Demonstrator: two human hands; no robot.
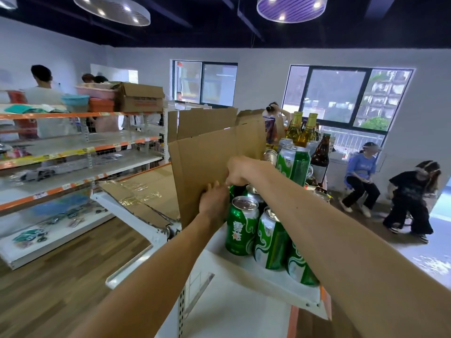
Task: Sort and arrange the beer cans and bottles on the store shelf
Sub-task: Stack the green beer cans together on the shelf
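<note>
Several green beer cans (241,225) stand upright on the white shelf top (246,272) in front of me. A tall brown cardboard sheet (207,164) stands on edge just left of them. My left hand (213,201) grips the cardboard's lower right edge. My right hand (240,170) reaches over the cans and holds the same edge a little higher, right above a rear green can (235,191). Further back stand a taller green can (294,163), two amber bottles with gold foil (307,132) and a dark brown bottle (321,153).
Flattened cardboard (144,191) lies on the shelf to the left. An orange-edged shelving unit (73,152) with boxes and basins on top lines the left aisle. Several people stand behind it, and two sit at the right near the window.
</note>
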